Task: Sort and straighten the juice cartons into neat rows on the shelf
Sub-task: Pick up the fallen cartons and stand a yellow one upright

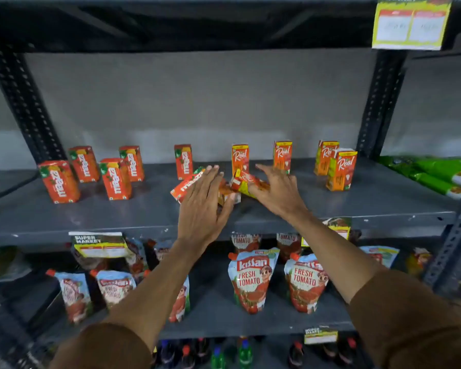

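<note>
We count five upright Maaza cartons | four upright Real cartons | left hand flat, open on tipped Maaza carton | right hand grips tipped Real carton

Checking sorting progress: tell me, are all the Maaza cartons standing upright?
No, one Maaza carton lies tipped over mid-shelf under the left hand.

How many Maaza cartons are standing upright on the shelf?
5. Front left, back left, front row further right, behind that one, and one near the middle. A sixth Maaza carton lies tipped under the left hand.
</note>
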